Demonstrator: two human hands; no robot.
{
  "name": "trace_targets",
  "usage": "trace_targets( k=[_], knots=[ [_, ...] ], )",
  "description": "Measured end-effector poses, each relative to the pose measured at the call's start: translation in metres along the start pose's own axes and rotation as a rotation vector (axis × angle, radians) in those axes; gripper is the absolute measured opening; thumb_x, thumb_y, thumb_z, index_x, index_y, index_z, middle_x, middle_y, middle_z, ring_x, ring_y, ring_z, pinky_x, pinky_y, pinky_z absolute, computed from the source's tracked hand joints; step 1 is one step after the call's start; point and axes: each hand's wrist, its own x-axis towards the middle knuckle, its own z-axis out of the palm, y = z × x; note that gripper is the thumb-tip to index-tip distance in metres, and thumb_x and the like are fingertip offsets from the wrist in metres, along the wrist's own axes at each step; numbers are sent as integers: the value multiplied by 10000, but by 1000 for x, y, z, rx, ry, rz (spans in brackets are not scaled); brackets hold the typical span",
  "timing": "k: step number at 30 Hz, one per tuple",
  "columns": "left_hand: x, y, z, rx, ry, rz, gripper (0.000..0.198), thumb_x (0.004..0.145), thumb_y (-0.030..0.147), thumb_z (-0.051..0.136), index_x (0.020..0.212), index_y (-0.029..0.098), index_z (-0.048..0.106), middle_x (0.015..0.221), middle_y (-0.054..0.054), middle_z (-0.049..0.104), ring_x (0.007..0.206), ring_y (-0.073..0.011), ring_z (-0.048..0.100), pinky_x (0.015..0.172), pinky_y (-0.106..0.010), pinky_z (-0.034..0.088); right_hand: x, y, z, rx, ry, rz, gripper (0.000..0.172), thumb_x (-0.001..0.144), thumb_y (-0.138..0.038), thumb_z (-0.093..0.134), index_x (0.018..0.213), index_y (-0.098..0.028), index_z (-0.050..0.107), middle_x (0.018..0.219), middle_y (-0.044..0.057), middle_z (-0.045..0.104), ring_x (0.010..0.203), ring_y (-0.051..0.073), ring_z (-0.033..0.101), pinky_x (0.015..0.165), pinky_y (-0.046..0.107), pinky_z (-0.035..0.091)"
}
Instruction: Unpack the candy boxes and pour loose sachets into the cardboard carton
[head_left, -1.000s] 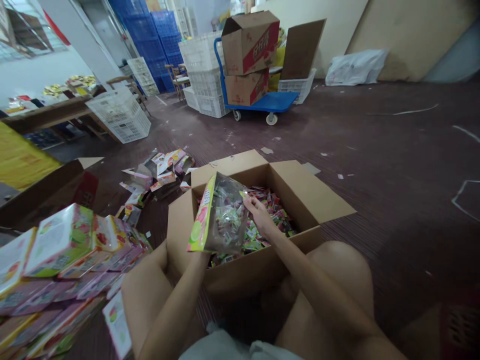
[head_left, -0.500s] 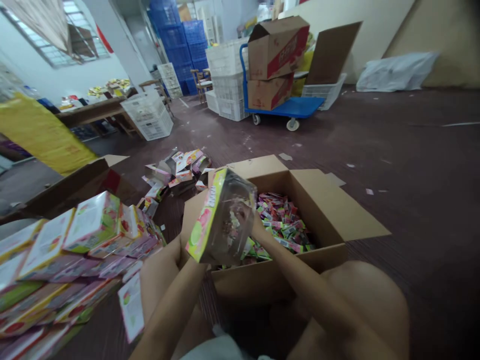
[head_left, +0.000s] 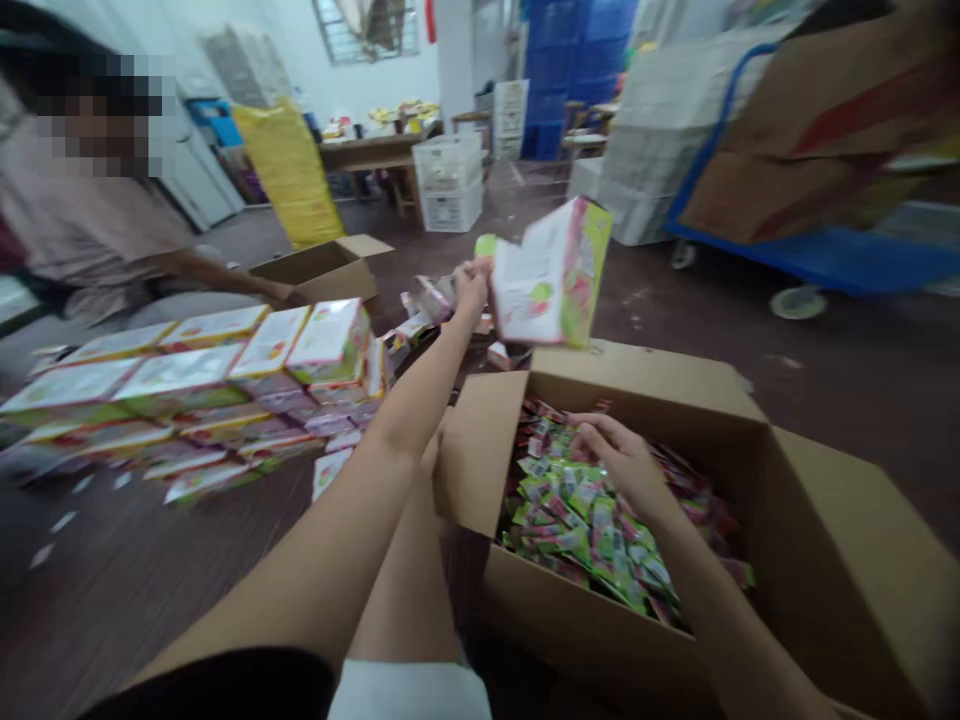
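- Up above the far rim of the big cardboard box, the left hand grips a printed carton by its left edge. The arm is stretched out long, so the carton hangs clear in the air and tilts with its green side turned right.
- Down inside the same box, the right hand lies palm-down on the heap of candy sachets near the box's far left corner. Its fingers curl into the pile, and I cannot tell whether they have closed on any.
- The box sits on the floor between the person's knees with its flaps folded outward, which keeps the sachets within reach of either hand.
- Left of it, more printed cartons lie flat in a low, layered stack. Loose ones are scattered farther back.
- At the floor's left edge a co-worker leans toward a smaller open cardboard box.
- The floor is dark and dotted with paper scraps.
- Along the back of the room stand a yellow sack, white crates, a wooden table and blue crates. A blue trolley loaded with boxes is at the right.
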Motion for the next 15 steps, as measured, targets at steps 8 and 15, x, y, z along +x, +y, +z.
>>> trace_targets(
  k=[8, 15],
  knots=[
    [-146, -97, -234, 459, -38, -486, 189, 766, 351, 740, 803, 194, 642, 910, -81, 687, 1024, -257, 615, 1022, -326, 422, -28, 95, 15, -72, 64, 385, 488, 548, -591, 737, 877, -231, 719, 681, 51, 654, 600, 210, 588, 547, 337, 502],
    [-335, -181, -365, 770, 488, -1106, 827, 533, 269, 804, 1236, 71, 418, 1459, -406, 267, 1440, -551, 84, 1091, -676, 194, -61, 147, -7, -64, 361, 634, 427, 407, -548, 814, 705, -258, 715, 716, 81, 676, 615, 218, 598, 503, 330, 519]
  ],
)
